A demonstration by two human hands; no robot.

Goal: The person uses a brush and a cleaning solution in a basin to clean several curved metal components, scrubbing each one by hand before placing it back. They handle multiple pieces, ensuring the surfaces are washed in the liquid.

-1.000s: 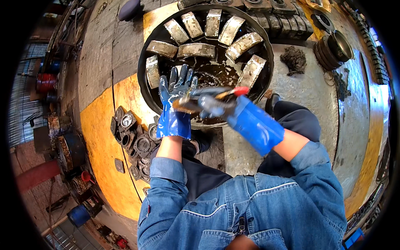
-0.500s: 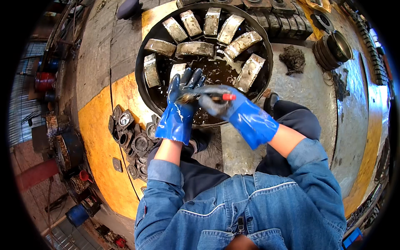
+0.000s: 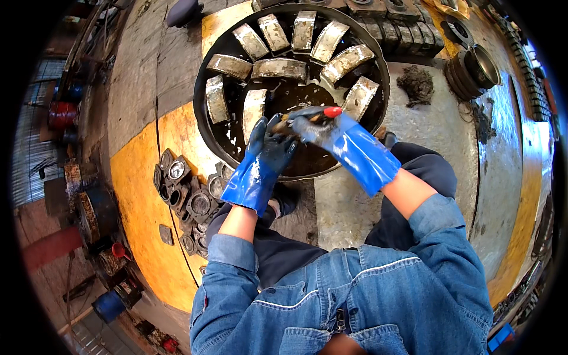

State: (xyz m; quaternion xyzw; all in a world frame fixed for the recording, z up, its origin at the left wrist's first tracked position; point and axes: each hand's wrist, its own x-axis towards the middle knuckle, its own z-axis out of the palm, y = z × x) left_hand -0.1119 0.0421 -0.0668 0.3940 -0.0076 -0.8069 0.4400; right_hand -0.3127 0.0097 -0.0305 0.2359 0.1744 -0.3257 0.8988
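Observation:
Both my hands wear blue rubber gloves, dark with grime over the fingers, and meet above the near part of a round dark pan point(image 3: 198, 112). Held in my right hand point(image 3: 322, 131) is a brush point(image 3: 332, 111) with a red handle end; its bristle end points left, toward my other hand. My left hand point(image 3: 266, 155) is turned up with its fingers apart and slightly bent, close against the bristles. Whether it touches them is hard to see. Several curved metal blocks point(image 3: 279, 69) lie around the pan in dark liquid, one block point(image 3: 254, 112) just beyond my left fingers.
Left of my knee, round metal parts point(image 3: 201, 204) lie piled on the floor. Beyond the pan at right are rows of dark blocks point(image 3: 408, 35), a clump of dark fibres point(image 3: 416, 84) and stacked metal rings point(image 3: 473, 70). Drums point(image 3: 62, 116) stand at far left.
My right hand has moved up with the brush, its red end now higher. My left hand has dropped slightly and its fingers have bent from straight. The block beyond them shows more.

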